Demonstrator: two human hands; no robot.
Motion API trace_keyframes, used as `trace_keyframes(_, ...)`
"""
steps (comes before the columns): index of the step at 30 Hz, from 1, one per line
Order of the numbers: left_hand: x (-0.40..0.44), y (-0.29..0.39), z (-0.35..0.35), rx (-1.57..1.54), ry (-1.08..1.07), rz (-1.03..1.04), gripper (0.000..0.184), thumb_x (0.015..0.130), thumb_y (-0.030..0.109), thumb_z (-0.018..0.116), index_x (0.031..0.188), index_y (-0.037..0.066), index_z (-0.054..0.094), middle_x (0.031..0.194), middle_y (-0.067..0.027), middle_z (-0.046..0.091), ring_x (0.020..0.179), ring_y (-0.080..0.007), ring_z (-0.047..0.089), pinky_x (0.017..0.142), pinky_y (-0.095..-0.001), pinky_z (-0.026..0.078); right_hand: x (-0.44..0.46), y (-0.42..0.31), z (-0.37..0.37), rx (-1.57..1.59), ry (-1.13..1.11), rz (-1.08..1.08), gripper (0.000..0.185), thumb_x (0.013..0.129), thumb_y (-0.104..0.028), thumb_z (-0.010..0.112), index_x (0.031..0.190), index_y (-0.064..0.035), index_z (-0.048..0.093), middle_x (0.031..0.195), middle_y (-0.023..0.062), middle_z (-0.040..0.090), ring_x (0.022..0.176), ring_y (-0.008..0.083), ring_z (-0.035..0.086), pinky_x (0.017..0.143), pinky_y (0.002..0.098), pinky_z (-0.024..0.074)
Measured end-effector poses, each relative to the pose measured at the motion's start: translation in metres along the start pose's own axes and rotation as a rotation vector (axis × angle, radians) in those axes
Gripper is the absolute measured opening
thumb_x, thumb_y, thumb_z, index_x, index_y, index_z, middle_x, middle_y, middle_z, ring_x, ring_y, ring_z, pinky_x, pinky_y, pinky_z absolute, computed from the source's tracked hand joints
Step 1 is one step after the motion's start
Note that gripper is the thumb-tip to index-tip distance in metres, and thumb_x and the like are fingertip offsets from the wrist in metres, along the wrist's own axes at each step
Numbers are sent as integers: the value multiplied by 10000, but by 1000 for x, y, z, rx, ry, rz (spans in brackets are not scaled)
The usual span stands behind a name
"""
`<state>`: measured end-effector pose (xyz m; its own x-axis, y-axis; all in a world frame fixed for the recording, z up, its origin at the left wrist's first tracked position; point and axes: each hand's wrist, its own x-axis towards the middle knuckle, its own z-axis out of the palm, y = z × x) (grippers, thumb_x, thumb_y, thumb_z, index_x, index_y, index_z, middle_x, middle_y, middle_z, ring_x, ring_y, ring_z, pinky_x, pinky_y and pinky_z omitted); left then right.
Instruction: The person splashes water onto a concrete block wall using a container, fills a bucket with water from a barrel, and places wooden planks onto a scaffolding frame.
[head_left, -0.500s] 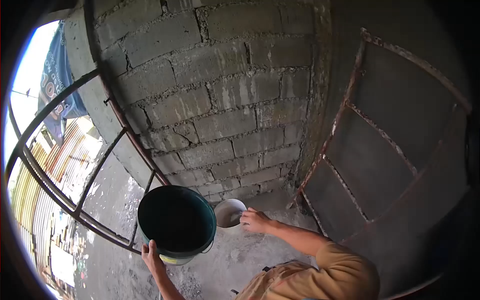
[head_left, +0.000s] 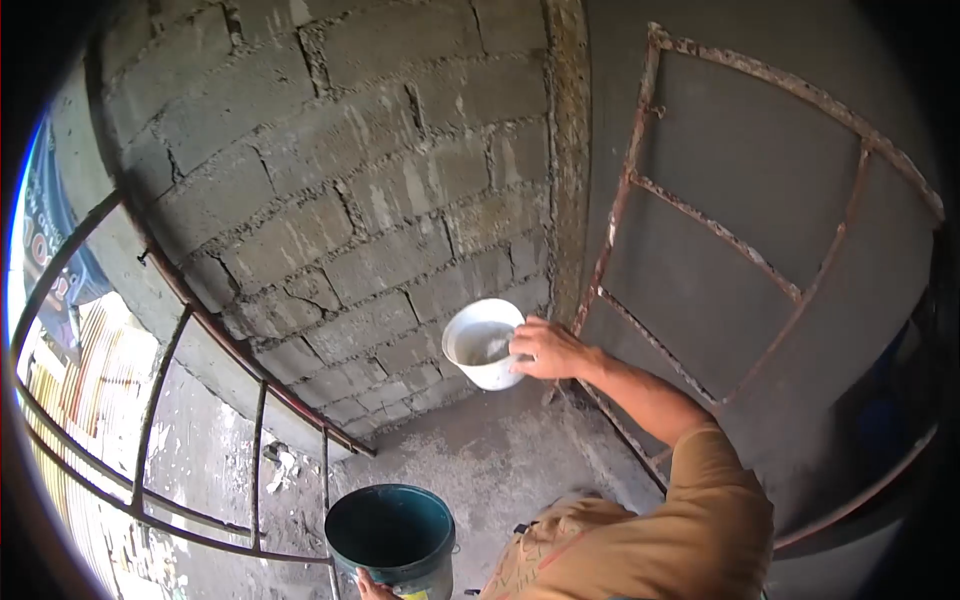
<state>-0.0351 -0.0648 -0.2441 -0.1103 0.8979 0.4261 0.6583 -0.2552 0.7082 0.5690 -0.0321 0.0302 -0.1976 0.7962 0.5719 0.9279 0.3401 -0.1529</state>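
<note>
Largest before us is the block wall [head_left: 380,200], its rough mortar joints showing and pale streaks running down several blocks. To the right of it we see a smooth grey wall [head_left: 745,125], and below spreads the bare, stained floor [head_left: 480,450]. Before the smooth wall stands a rusty frame [head_left: 630,178] of bars, its paint flaking, while a curved metal railing [head_left: 187,308] crosses on the left. Our brown shirt [head_left: 660,510] fills the lower right, with the right forearm reaching out from its sleeve. Past the railing, at the far left edge, we notice a dark blue banner [head_left: 60,250]. The dark green bucket [head_left: 437,572] sits low in view, beside the end of the railing, its mouth facing up toward us and its inside in shadow. Well apart from it, up and to the right, the smaller white pail [head_left: 490,376] is in front of the lower block wall, tilted slightly toward us, with something greyish inside that we cannot make out. Our right hand [head_left: 545,348] is clamped on the pail's right rim. Our left hand [head_left: 374,587] touches the bucket's near side; most of it is cut off, so we cannot tell how firmly it grips.
</note>
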Motion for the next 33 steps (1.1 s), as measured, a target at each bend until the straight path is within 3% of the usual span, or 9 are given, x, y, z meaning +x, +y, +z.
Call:
trace_keyframes(1, 8, 33, 0, -91, -83, -237, 492, 868, 41, 518, 1358, 48, 472, 923, -203, 617, 713, -296, 572, 626, -394, 487, 3, 0, -24, 3, -11, 31, 214, 709, -235, 745, 751, -69, 618, 806, 74, 589, 816, 267, 554, 746, 373, 467)
trace_keyframes(2, 8, 74, 16, -264, 132, -86, 294, 926, 361, 578, 916, 68, 591, 674, 32, 477, 547, -54, 380, 458, -199, 287, 0, 11, -34, -23, -23, 46, 218, 707, -243, 736, 783, -74, 620, 822, 76, 596, 861, 276, 562, 749, 392, 483)
trace_keyframes(3, 22, 80, 21, -594, 90, -835, 367, 906, 422, 599, 877, 56, 597, 691, 42, 478, 592, -61, 330, 531, -230, 260, -1, 19, -45, -61, -17, 57, 216, 703, -240, 741, 795, -77, 635, 833, 68, 601, 864, 265, 561, 748, 386, 483)
trace_keyframes(6, 30, 103, 42, -659, 73, -819, 312, 889, 388, 632, 825, 84, 605, 630, 79, 349, 551, -54, 269, 501, -235, 200, -14, 46, -74, -68, -10, 122, 219, 691, -197, 762, 809, -60, 639, 839, 69, 601, 843, 262, 552, 726, 379, 477)
trace_keyframes(8, 41, 128, 60, -688, 132, -854, 307, 896, 385, 627, 776, 106, 579, 632, 77, 411, 539, -20, 294, 485, -205, 216, -28, 69, -82, -58, -15, 152, 196, 705, -178, 752, 805, -59, 632, 845, 68, 599, 845, 267, 544, 737, 385, 472)
trace_keyframes(12, 48, 151, 87, -723, 158, -825, 332, 896, 393, 641, 748, 105, 566, 587, 71, 402, 488, -19, 304, 451, -198, 229, -53, 112, -85, -74, -84, 192, 205, 697, -165, 764, 786, -42, 626, 825, 67, 587, 821, 270, 543, 725, 383, 469)
trace_keyframes(19, 50, 188, 106, -790, 329, -926, 301, 896, 383, 650, 824, 91, 626, 574, 92, 413, 456, -5, 356, 432, -161, 293, -80, 180, -56, 5, -144, 189, 187, 704, -148, 754, 779, -30, 628, 828, 87, 597, 826, 296, 540, 729, 402, 461)
trace_keyframes(28, 7, 159, 92, -653, 484, -1105, 411, 832, 512, 675, 796, 111, 595, 567, 61, 387, 448, -48, 368, 426, -187, 285, 30, 175, 3, 144, -96, 6, 209, 679, -129, 774, 784, -27, 626, 816, 94, 589, 807, 302, 533, 716, 409, 455)
trace_keyframes(33, -23, 104, 99, -518, 584, -1347, 529, 770, 604, 682, 725, 120, 473, 563, 28, 363, 439, -85, 362, 395, -217, 277, 124, 142, 25, 200, -36, -185, 236, 677, -161, 797, 791, -43, 627, 798, 75, 592, 809, 269, 548, 706, 385, 473)
